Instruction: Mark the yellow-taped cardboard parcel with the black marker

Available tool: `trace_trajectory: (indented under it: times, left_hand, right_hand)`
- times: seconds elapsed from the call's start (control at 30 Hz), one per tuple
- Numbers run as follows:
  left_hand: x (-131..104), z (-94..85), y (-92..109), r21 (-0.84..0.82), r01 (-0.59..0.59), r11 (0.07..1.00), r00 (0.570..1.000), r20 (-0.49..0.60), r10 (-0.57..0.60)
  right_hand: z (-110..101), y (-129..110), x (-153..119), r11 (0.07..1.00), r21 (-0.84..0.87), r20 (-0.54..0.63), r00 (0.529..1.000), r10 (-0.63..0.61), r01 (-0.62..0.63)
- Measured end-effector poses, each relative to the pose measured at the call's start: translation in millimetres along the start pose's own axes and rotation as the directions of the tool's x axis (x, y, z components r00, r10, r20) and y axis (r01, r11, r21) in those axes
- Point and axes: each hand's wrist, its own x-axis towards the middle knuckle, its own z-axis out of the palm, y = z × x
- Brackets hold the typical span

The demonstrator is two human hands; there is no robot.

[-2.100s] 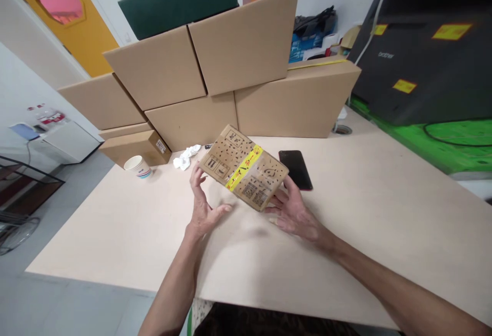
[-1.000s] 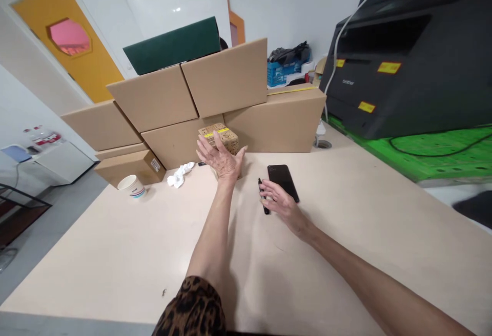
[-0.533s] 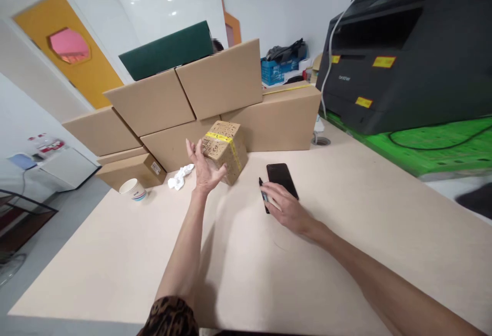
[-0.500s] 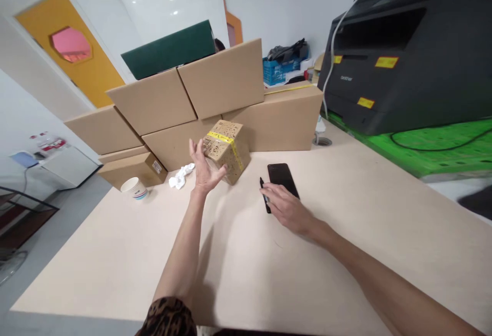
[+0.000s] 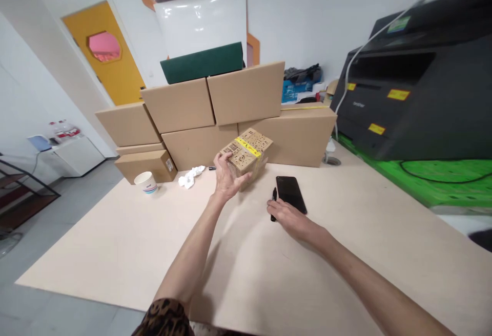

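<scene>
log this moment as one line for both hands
left hand: gripping yellow-taped carton, tilted | right hand: over black marker, grip unclear | right of marker: phone | left of carton: paper cup, crumpled tissue

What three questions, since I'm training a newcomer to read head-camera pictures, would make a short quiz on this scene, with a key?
1. Multiple choice: which of these is nearest the right hand? A, the green box; B, the black pen beside the phone; C, the printer.
2. True or false: the paper cup stands to the left of the crumpled tissue in the picture.
3. Fill in: the small taped box is held by the ____ hand.

Key: 1, B. 2, true. 3, left: fingers and thumb of the left hand are on the box.
</scene>
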Motion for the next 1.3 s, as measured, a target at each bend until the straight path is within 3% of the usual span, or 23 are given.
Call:
trace_trajectory:
  times: [0.13, 0.23, 0.3, 0.37, 0.43, 0.5, 0.53, 0.63, 0.73, 0.87, 0.97, 1.13, 1.3]
  left_hand:
    - [-4, -0.6, 6, -0.020, -0.052, 0.998, 0.999, 0.016, 0.052]
    - [-9, -20.4, 10, 0.007, -0.092, 0.996, 0.994, 0.052, 0.092]
    - [-14, -37.8, 12, 0.016, -0.122, 0.992, 0.988, 0.092, 0.120]
    - [-20, -53.5, 14, 0.025, -0.150, 0.988, 0.982, 0.117, 0.146]
    - [-27, -64.2, 16, 0.031, -0.183, 0.983, 0.978, 0.112, 0.178]
    - [-34, -69.0, 17, 0.022, -0.219, 0.975, 0.971, 0.099, 0.216]
    - [-37, -69.6, 18, 0.010, -0.237, 0.971, 0.967, 0.096, 0.235]
    - [-44, -67.7, 20, -0.030, -0.283, 0.959, 0.954, 0.096, 0.284]
    - [-48, -64.8, 22, -0.050, -0.325, 0.944, 0.940, 0.096, 0.328]
    - [-51, -64.0, 22, -0.098, -0.355, 0.930, 0.924, 0.115, 0.365]
    - [-55, -66.1, 22, -0.118, -0.348, 0.930, 0.924, 0.127, 0.361]
    - [-61, -69.8, 21, -0.099, -0.313, 0.945, 0.935, 0.143, 0.324]
    - [-63, -68.2, 21, -0.092, -0.318, 0.943, 0.933, 0.143, 0.329]
  right_hand:
    - [-2, 10, 4, 0.999, 0.037, -0.031, 0.999, -0.033, 0.034]
    - [-5, 9, 0, 0.980, 0.177, -0.226, 0.973, -0.048, 0.089]
    - [-11, 1, -3, 0.923, 0.367, -0.448, 0.891, 0.070, 0.112]
    - [-23, -10, -6, 0.777, 0.608, -0.597, 0.738, 0.313, 0.162]
    - [-39, -20, -8, 0.538, 0.794, -0.580, 0.614, 0.535, 0.282]
    - [-58, -26, -9, 0.328, 0.877, -0.479, 0.574, 0.665, 0.352]
    - [-68, -27, -9, 0.229, 0.890, -0.433, 0.571, 0.698, 0.395]
    - [-90, -29, -11, -0.053, 0.897, -0.275, 0.648, 0.711, 0.439]
    - [-103, -36, -11, -0.205, 0.881, -0.188, 0.713, 0.675, 0.425]
    - [-108, -56, -4, -0.136, 0.892, -0.252, 0.725, 0.641, 0.430]
    - [-107, -68, 1, 0.018, 0.922, -0.319, 0.732, 0.602, 0.386]
    - [-96, -76, 5, 0.275, 0.891, -0.454, 0.697, 0.555, 0.361]
    - [-91, -82, 7, 0.481, 0.818, -0.534, 0.725, 0.435, 0.315]
